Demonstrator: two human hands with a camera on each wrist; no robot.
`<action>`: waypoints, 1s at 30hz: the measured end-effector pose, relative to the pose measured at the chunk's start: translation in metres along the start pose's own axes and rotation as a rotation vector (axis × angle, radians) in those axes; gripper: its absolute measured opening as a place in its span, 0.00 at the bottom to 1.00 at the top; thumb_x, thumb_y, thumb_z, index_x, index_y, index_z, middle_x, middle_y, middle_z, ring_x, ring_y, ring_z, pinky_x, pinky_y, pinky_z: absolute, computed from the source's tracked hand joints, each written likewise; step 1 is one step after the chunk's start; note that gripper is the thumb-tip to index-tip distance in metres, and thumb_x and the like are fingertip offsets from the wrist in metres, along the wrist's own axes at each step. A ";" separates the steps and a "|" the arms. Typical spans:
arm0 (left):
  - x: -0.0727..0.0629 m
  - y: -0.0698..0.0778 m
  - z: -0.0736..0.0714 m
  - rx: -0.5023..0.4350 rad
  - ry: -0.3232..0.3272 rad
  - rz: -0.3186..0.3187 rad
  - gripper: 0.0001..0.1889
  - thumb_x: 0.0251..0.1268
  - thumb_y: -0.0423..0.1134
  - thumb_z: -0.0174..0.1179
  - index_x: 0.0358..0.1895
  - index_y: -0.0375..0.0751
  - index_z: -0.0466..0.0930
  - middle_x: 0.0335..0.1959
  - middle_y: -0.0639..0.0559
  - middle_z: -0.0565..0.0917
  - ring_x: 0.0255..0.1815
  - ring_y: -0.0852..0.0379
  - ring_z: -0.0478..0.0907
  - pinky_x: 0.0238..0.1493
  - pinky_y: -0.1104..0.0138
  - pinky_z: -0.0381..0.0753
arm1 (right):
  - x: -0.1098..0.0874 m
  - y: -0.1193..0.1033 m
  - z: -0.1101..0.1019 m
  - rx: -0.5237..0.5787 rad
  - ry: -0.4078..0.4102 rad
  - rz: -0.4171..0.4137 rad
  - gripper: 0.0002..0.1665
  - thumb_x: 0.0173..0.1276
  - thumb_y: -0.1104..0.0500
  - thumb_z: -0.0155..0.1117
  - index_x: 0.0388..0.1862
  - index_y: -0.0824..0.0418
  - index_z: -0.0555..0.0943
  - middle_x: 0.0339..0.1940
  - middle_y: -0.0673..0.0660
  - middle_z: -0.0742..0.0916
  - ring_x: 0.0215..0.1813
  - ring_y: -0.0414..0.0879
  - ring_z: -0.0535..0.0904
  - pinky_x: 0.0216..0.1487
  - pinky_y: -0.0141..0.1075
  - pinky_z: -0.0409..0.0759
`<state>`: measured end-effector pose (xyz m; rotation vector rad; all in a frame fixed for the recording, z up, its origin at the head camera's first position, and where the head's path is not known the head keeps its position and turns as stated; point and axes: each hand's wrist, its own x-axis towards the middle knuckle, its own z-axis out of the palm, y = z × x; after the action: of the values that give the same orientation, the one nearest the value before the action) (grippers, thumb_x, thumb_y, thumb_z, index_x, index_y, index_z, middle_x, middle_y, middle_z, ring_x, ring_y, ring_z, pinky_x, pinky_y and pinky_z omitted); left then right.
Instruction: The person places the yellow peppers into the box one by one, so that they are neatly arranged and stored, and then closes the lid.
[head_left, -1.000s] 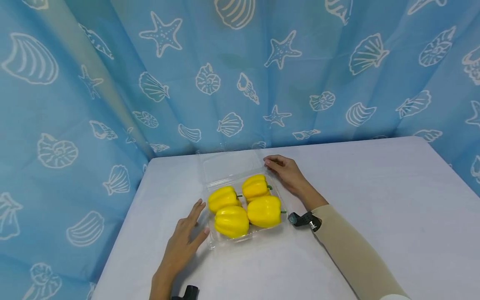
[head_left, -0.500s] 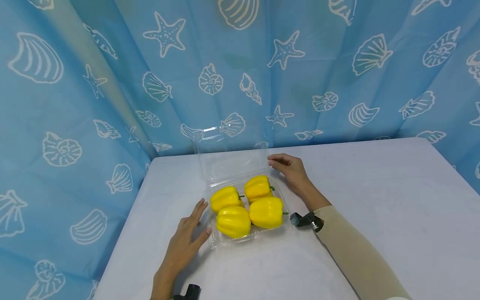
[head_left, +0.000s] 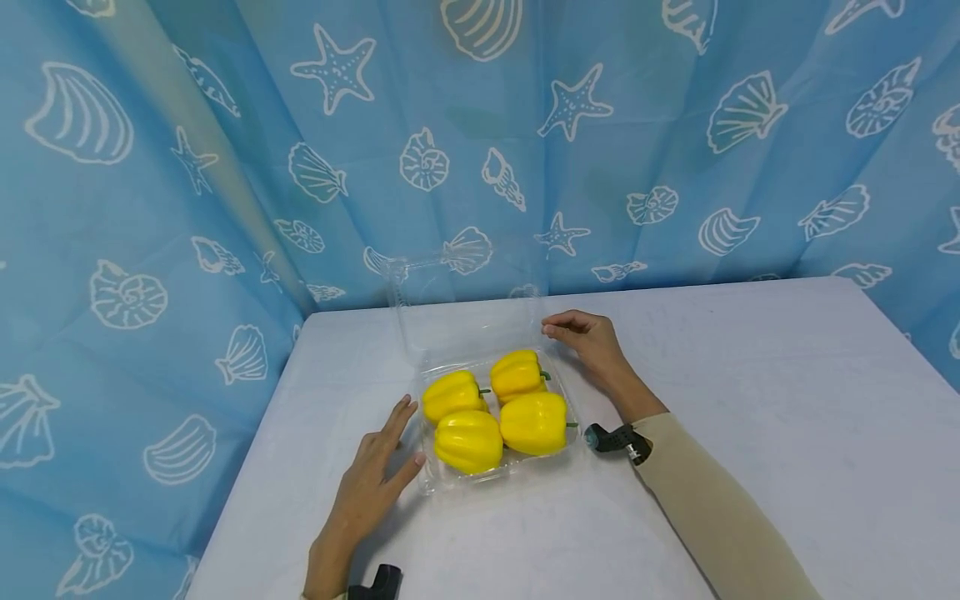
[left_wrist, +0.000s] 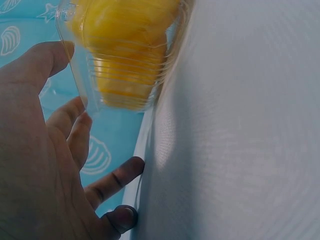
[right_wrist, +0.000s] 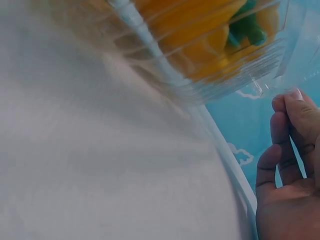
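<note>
Several yellow bell peppers (head_left: 467, 442) with green stems sit in the base of a clear plastic clamshell container (head_left: 426, 479). Its hinged lid (head_left: 468, 329) stands raised at the back, hard to make out against the curtain. On the right, thumb and fingertips of my right hand (head_left: 594, 343) pinch the clear plastic at the lid's right edge near the hinge. My left hand (head_left: 363, 487) is beside the container's left side, fingers spread and fairly straight. In the left wrist view, the thumb and some fingertips of that hand touch the clear rim (left_wrist: 75, 75).
The container stands on a white-covered table (head_left: 735, 392). Behind and to the left hangs a blue curtain (head_left: 600, 167) printed with white shells and starfish. A black wrist camera (head_left: 618, 442) is strapped to the right wrist.
From lying back lower behind the base, the lid has swung up with my right hand at its edge. My left hand and the peppers stay in place; the head view shifts slightly.
</note>
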<state>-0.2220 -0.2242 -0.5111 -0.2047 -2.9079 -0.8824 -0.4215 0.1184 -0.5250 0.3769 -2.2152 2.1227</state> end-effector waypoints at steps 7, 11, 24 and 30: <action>-0.002 0.001 0.000 -0.016 -0.002 -0.002 0.35 0.72 0.61 0.54 0.79 0.72 0.51 0.78 0.77 0.49 0.56 0.56 0.71 0.44 0.49 0.77 | -0.006 -0.002 -0.005 -0.031 -0.036 -0.045 0.15 0.65 0.53 0.73 0.43 0.63 0.88 0.43 0.53 0.90 0.48 0.46 0.84 0.52 0.34 0.80; -0.003 0.002 0.000 -0.021 -0.004 0.001 0.35 0.73 0.59 0.54 0.79 0.72 0.51 0.79 0.74 0.50 0.57 0.55 0.71 0.44 0.48 0.77 | -0.008 0.000 -0.009 -0.045 -0.058 -0.050 0.13 0.65 0.53 0.73 0.42 0.62 0.89 0.43 0.53 0.90 0.48 0.46 0.84 0.52 0.34 0.80; -0.004 0.005 0.000 -0.018 0.008 -0.005 0.35 0.72 0.60 0.53 0.79 0.72 0.51 0.79 0.74 0.51 0.57 0.55 0.71 0.45 0.48 0.77 | -0.011 0.000 -0.019 -0.104 -0.121 -0.060 0.12 0.66 0.55 0.72 0.43 0.62 0.89 0.45 0.53 0.90 0.52 0.47 0.83 0.54 0.34 0.80; -0.007 0.005 -0.001 -0.015 0.014 -0.001 0.35 0.72 0.59 0.54 0.79 0.72 0.52 0.79 0.73 0.51 0.57 0.55 0.70 0.44 0.49 0.76 | -0.017 -0.004 -0.020 -0.193 -0.084 -0.007 0.15 0.63 0.54 0.75 0.46 0.61 0.90 0.47 0.55 0.90 0.59 0.51 0.80 0.60 0.42 0.76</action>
<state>-0.2141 -0.2213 -0.5089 -0.1966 -2.8895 -0.9022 -0.4070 0.1409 -0.5235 0.4685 -2.4335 1.9003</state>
